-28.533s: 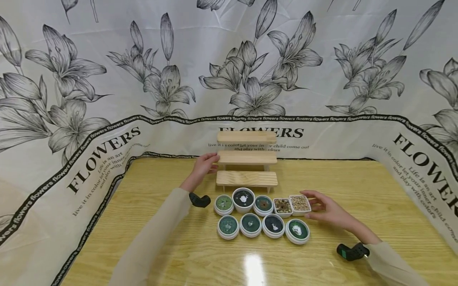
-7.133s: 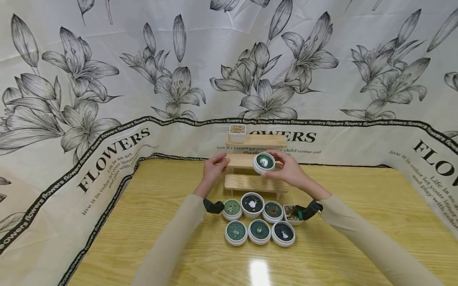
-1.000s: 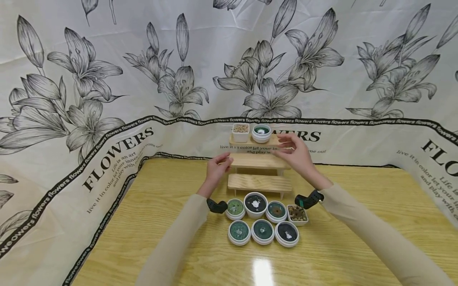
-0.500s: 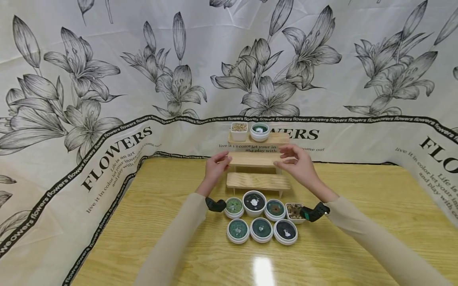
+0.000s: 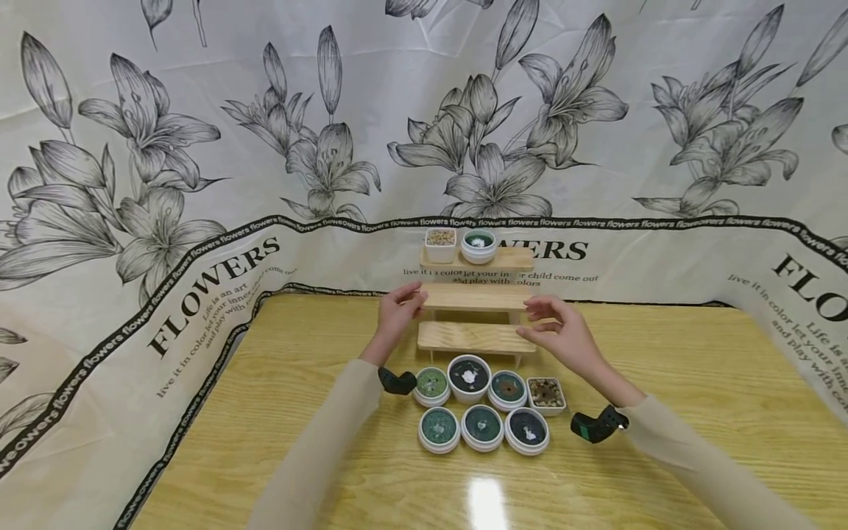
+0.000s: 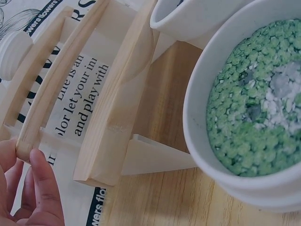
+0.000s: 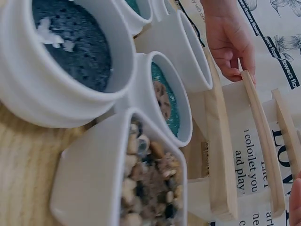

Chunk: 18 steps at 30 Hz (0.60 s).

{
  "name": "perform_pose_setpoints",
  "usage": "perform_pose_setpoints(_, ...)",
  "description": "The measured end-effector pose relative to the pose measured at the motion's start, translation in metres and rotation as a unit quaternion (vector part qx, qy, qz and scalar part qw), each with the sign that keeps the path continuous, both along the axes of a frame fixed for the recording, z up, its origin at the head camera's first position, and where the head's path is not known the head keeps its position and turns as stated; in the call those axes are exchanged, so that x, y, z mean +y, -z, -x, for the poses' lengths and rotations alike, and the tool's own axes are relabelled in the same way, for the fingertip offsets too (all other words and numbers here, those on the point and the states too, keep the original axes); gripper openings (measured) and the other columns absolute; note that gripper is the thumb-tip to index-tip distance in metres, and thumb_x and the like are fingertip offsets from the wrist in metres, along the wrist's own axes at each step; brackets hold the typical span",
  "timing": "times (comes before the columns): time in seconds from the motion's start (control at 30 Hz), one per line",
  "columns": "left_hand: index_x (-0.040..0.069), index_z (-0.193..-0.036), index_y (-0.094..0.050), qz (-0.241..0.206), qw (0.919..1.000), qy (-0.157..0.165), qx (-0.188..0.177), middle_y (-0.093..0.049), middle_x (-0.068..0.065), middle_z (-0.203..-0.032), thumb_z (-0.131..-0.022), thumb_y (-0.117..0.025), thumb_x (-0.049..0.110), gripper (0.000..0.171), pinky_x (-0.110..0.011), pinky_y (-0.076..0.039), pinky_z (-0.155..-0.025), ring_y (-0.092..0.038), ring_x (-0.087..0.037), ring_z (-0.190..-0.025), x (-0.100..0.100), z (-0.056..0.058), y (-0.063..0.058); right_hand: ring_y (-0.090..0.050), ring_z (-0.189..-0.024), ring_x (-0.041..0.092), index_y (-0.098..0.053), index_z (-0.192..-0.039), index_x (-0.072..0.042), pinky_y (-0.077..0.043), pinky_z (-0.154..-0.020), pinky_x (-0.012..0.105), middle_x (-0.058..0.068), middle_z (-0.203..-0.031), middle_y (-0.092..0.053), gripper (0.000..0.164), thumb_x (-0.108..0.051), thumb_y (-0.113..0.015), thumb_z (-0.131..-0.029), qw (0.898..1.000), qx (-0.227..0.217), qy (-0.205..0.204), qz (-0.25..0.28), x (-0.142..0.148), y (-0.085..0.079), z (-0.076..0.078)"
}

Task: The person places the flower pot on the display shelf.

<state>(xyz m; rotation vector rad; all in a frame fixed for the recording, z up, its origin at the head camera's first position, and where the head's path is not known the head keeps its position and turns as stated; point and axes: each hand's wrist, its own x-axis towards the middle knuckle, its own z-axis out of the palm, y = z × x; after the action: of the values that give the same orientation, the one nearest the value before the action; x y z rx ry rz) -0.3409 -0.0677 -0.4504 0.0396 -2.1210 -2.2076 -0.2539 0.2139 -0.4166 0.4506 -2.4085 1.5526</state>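
A three-step wooden display stand (image 5: 475, 297) rises at the back of the table. My left hand (image 5: 397, 313) pinches the left end of its middle board, thumb and fingers on either side of the wood in the left wrist view. On the top step sit a square white pot of pale gravel (image 5: 440, 246) and a round white pot with green filling (image 5: 479, 248). My right hand (image 5: 563, 335) holds nothing; its relaxed fingers hover by the right ends of the lower two steps. Nearest below it is a square pot of mixed pebbles (image 5: 546, 395).
Several round white pots with green or dark filling stand close together in front of the stand, among them a taller dark-filled pot (image 5: 470, 378) and a light-green one (image 5: 431, 386). A flower-printed cloth (image 5: 331, 258) hangs behind the table (image 5: 318, 456).
Over the last second my right hand has drawn back from the top step, down toward the lower steps. Seven seconds ago it held the round green pot, now on the top step.
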Motion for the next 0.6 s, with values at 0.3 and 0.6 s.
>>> perform_pose_setpoints(0.3,-0.001,-0.122,-0.064,-0.002,0.9999,0.008,-0.012,-0.066,-0.018,-0.106,-0.09,-0.067,0.008,0.034,-0.027,-0.06,-0.071,-0.06,-0.006,-0.063,-0.001,-0.009,-0.011,-0.057,-0.093,0.003,-0.058,-0.119,0.004,-0.055,-0.074,0.016,-0.003,-0.105,-0.059,0.044,-0.005,-0.076,-0.081,1.0,-0.002,0.008,-0.013,0.014,0.017,-0.016)
perform_pose_setpoints(0.6,0.001,-0.121,-0.065,0.003,1.0,-0.002,-0.006,-0.067,-0.014,-0.104,-0.09,-0.067,0.008,0.032,-0.033,-0.061,-0.075,-0.06,-0.004,-0.062,0.001,-0.002,-0.002,-0.057,-0.094,0.003,-0.056,-0.12,0.005,-0.056,-0.076,0.018,-0.011,-0.104,-0.058,0.046,-0.006,-0.076,-0.08,1.0,-0.013,-0.001,-0.023,0.032,0.032,-0.026)
